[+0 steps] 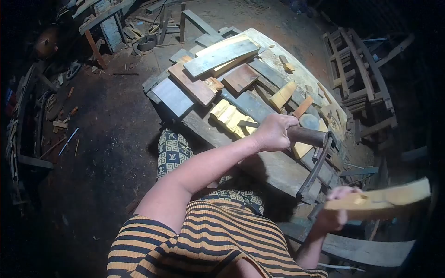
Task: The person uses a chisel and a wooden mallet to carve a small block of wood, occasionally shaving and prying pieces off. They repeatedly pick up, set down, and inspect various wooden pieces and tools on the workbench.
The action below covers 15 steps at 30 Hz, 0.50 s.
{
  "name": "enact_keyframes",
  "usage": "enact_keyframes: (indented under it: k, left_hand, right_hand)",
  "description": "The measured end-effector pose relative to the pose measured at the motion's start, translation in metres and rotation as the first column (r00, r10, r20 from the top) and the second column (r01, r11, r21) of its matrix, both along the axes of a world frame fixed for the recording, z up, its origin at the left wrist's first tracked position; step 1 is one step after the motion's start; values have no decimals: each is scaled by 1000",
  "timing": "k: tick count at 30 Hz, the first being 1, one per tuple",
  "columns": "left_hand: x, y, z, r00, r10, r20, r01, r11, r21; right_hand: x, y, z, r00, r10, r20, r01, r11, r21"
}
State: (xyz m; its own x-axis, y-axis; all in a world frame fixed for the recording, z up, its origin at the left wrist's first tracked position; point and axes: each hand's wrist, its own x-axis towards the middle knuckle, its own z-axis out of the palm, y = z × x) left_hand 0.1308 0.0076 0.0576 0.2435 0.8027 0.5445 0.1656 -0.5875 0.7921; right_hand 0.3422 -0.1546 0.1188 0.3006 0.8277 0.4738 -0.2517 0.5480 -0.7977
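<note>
Your left hand (276, 133) makes a fist over the bench (285, 173), around a dark round wooden bar (309, 136), maybe a tool's handle. Your right hand (333, 215) is blurry but wrapped around one end of a curved yellow wood piece (389, 198). That piece is out past the bench's right side, perhaps so its other end has room. A carved yellow block (228, 114) lies on the bench. On its far part, a gray board (222, 58) tops a pile, maybe to save space.
</note>
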Motion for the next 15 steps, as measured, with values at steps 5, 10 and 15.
enact_keyframes:
  k: [5,10,15]
  left_hand:
    - [-2,6,2,1000,3,-12,-3,1000,-11]
    - [2,3,-4,1000,-22,-20,22,1000,-6]
    - [-1,6,3,999,-26,-26,26,1000,1]
  right_hand:
    - [14,0,-4,720,113,685,303,837,-456]
    - [5,2,12,987,-93,129,99,995,-35]
    - [12,-4,-2,630,29,776,358,876,-323]
